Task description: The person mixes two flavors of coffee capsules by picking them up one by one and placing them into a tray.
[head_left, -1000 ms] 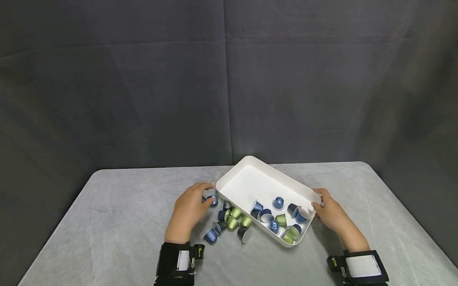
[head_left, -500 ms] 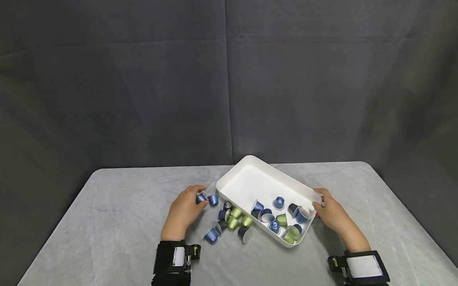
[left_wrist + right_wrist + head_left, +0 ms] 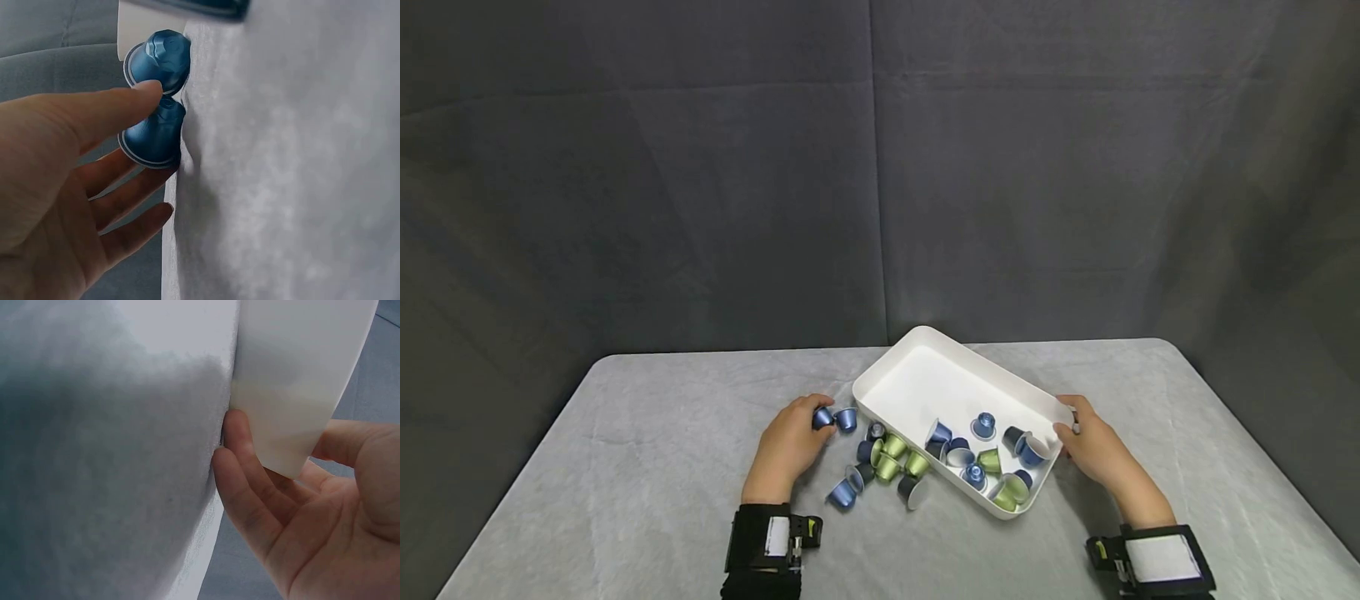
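Note:
In the head view my left hand point(image 3: 793, 437) is at the left of a loose pile, thumb and fingers around a blue coffee capsule point(image 3: 822, 417). The left wrist view shows that capsule point(image 3: 153, 136) between thumb and fingers, against a second blue capsule point(image 3: 161, 61). My right hand point(image 3: 1097, 446) grips the right corner of a white tray point(image 3: 917, 367), which lies slanted on the table. From the right wrist, my hand point(image 3: 312, 512) has fingertips low along the tray wall point(image 3: 294, 381), thumb on its other side. Several blue, green and dark capsules lie in the tray's near right part.
Several green capsules point(image 3: 888, 468), a dark capsule point(image 3: 912, 492) and a blue capsule point(image 3: 842, 496) lie on the grey cloth-covered table point(image 3: 647, 467) left of the tray. Behind the table hangs a dark grey curtain point(image 3: 737, 208).
My left hand has drawn back leftward from beside the tray, then crept slightly right, with its fingers now around the leftmost blue capsule. Right hand and tray have stayed in place.

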Action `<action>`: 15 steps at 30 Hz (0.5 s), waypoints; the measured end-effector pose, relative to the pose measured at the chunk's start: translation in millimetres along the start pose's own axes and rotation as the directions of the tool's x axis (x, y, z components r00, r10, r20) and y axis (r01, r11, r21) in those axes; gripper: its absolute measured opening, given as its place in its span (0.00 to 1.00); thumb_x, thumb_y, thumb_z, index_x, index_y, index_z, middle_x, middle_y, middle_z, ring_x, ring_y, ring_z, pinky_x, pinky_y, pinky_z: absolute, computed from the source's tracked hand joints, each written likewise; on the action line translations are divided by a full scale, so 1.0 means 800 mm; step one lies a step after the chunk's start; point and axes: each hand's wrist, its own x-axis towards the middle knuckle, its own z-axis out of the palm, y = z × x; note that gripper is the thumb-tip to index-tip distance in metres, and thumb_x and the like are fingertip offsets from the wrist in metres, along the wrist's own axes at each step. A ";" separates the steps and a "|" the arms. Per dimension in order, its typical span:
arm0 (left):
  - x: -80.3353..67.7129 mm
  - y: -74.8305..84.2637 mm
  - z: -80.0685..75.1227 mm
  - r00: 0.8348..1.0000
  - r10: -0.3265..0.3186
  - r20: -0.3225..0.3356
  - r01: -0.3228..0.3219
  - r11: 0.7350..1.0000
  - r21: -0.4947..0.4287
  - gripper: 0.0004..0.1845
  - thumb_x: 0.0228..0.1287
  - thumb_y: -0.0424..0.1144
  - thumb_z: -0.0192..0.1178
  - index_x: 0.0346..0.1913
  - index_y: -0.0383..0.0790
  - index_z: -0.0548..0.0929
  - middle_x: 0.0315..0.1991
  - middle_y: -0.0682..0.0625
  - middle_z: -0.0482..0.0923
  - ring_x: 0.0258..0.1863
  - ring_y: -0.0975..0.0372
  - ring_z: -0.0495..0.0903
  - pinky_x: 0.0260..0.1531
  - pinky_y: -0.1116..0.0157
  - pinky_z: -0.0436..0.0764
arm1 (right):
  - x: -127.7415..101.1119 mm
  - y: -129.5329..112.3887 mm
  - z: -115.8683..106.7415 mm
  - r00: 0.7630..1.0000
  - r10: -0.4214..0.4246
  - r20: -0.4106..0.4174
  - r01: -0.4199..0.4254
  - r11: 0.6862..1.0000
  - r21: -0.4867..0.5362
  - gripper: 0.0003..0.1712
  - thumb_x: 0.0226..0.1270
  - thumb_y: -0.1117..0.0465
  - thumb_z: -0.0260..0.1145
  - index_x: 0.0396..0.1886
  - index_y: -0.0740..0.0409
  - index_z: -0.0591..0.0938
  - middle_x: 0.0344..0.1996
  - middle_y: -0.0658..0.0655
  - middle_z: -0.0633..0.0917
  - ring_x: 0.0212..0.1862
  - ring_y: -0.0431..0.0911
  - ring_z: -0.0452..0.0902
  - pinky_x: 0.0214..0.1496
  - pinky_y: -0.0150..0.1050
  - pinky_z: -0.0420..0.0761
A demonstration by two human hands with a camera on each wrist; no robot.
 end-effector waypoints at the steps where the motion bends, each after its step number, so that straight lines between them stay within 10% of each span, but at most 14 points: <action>1: 0.000 0.000 0.001 1.000 0.001 -0.002 -0.001 1.000 -0.001 0.20 0.62 0.35 0.69 0.57 0.39 0.82 0.53 0.40 0.81 0.54 0.46 0.79 0.52 0.48 0.77 | 0.000 0.000 0.000 1.000 0.001 0.001 -0.001 1.000 0.000 0.28 0.74 0.67 0.54 0.67 0.74 0.59 0.42 0.73 0.77 0.28 0.48 0.76 0.28 0.41 0.73; 15: 0.003 0.002 0.003 1.000 -0.013 -0.019 0.013 1.000 0.003 0.19 0.62 0.32 0.68 0.56 0.39 0.82 0.52 0.40 0.81 0.53 0.47 0.80 0.51 0.48 0.77 | 0.000 -0.001 -0.001 1.000 0.004 0.002 -0.004 1.000 -0.003 0.28 0.74 0.67 0.54 0.68 0.75 0.59 0.42 0.73 0.77 0.28 0.49 0.77 0.28 0.41 0.74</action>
